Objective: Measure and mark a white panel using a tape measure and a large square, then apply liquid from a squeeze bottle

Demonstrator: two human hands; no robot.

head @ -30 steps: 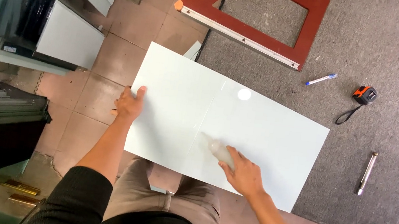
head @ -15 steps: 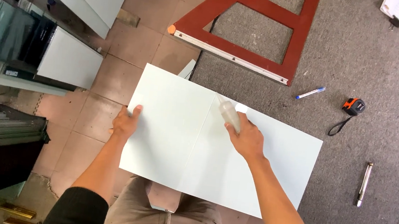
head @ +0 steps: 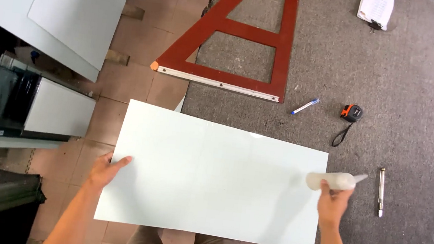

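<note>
Glass sheet (head: pixel 211 176) flat on the grey felt table (head: pixel 420 107), steadied at one edge while a small bottle hangs over the other.

Right hand (head: pixel 334 202) is closed around a pale squeeze bottle (head: pixel 333 180), held sideways with its nozzle pointing out past the sheet's right edge; left hand (head: pixel 105 169) lies flat with fingers spread on the sheet's left edge, gripping nothing. Judging by this, the sheet is laid out and held, and the bottle is off its surface, but no mark, line or wet trace can be made out on the pale glass, so how much is done stays unclear. Close by lie a metal cutter (head: pixel 381 191), a tape measure (head: pixel 351 113), a blue marker (head: pixel 305 106) and a red square (head: pixel 236 48). The sheet's left part overhangs the table above the tiled floor (head: pixel 129 79); the bottle's contents are hidden.
</note>
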